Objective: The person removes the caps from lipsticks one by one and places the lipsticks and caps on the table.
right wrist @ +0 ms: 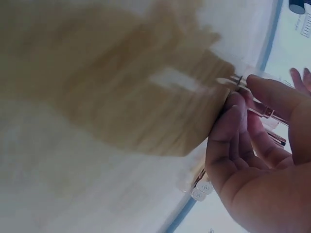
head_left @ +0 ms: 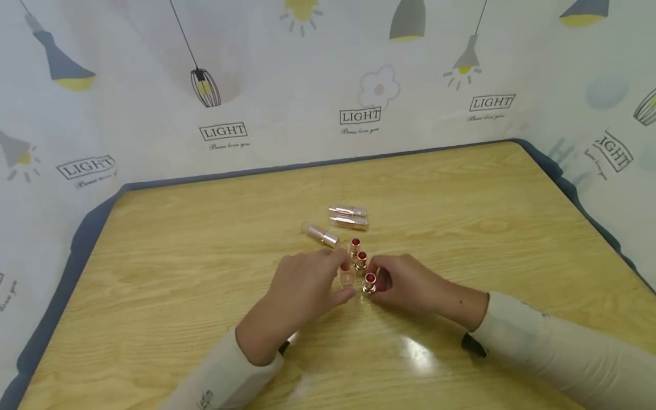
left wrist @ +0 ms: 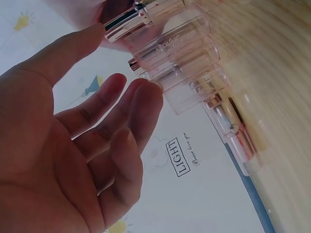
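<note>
Three uncapped lipsticks stand upright in a row, red tips up. My right hand pinches the base of the nearest lipstick between thumb and fingers. Behind it are the middle lipstick and the far lipstick. My left hand is just left of the row, thumb and fingers spread around a clear cap. In the left wrist view, its fingers are loosely bent, fingertips close to the clear caps, and the thumb tip is right at the end of the held lipstick.
Beyond the row, two capped lipsticks lie side by side on the wood-grain table. Another capped lipstick lies at a slant, left of the row. A printed cloth wall rises behind the table's back edge.
</note>
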{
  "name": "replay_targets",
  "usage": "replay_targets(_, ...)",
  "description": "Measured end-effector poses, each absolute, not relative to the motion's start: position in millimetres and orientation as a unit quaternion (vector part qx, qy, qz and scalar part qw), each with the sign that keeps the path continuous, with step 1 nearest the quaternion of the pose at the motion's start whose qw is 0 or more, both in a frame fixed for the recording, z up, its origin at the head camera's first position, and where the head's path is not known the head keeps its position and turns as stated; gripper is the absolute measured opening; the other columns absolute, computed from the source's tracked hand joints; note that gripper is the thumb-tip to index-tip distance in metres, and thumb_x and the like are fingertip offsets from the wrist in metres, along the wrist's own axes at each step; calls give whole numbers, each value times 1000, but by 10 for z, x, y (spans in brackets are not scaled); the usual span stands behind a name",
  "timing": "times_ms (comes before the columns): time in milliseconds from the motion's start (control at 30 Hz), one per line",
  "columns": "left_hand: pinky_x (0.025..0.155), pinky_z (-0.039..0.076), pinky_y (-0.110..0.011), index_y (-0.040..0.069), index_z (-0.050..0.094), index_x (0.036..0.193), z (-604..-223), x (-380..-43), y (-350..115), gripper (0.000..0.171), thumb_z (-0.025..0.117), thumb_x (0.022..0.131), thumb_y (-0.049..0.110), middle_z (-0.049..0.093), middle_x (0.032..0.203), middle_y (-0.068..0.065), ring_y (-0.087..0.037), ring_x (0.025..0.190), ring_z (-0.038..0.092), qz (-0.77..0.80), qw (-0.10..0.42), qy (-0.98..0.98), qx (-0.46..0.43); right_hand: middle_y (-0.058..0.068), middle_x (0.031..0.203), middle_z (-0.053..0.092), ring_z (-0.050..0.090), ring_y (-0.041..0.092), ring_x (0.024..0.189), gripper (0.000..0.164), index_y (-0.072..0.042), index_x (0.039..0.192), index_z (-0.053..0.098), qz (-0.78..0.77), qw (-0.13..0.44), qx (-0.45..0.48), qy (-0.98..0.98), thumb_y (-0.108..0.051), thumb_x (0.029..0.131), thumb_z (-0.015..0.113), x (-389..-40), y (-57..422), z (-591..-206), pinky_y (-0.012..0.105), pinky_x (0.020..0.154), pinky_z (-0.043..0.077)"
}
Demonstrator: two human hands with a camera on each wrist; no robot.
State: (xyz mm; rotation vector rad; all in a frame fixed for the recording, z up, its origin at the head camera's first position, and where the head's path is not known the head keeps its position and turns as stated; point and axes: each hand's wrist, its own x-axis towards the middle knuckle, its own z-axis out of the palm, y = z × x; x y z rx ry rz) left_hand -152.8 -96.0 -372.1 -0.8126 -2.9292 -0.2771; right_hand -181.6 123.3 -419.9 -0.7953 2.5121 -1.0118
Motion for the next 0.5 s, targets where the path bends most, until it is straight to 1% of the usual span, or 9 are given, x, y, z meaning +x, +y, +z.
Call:
replay_targets(233, 46, 35, -24, 24, 63, 94, -3697, -1524, -1013, 34, 81, 79, 50, 63, 74, 14, -3, 55, 51, -90, 77, -956, -269, -6, 68, 59, 53, 6, 62, 18, -13, 85, 65, -320, 169, -280, 889, -11, 79, 82, -1881, 1179, -4205, 22, 57, 47)
replay_targets(333, 45, 35, -23, 23, 64, 94, -3687, -1527, -1028, 33, 80, 81, 50, 63, 74, 14, -3, 54, 50, -97, 74, -954, -274, -6, 68, 58, 52, 5, 61, 18, -13, 84, 64, -312, 175, -287, 889, -11, 79, 81, -1905, 1180, -4205, 22, 57, 46)
replay_targets(433, 44, 34, -23, 23, 66, 95, -3670, -1533, -1039, 30, 78, 83, 48, 62, 73, 13, -3, 54, 48, -98, 71, -954, -273, -5, 69, 58, 52, 5, 62, 17, -11, 89, 65, -299, 205, -300, 883, -10, 80, 79, -1946, 1228, -4146, 22, 58, 46)
replay_targets(500, 43, 33, -23, 23, 66, 95, -3655, -1540, -1045, 25, 75, 85, 44, 60, 70, 13, -3, 52, 45, -96, 72, -955, -270, -3, 72, 59, 53, 7, 65, 14, -10, 91, 65, -286, 225, -304, 881, -7, 83, 75, -2003, 1273, -4064, 23, 59, 47)
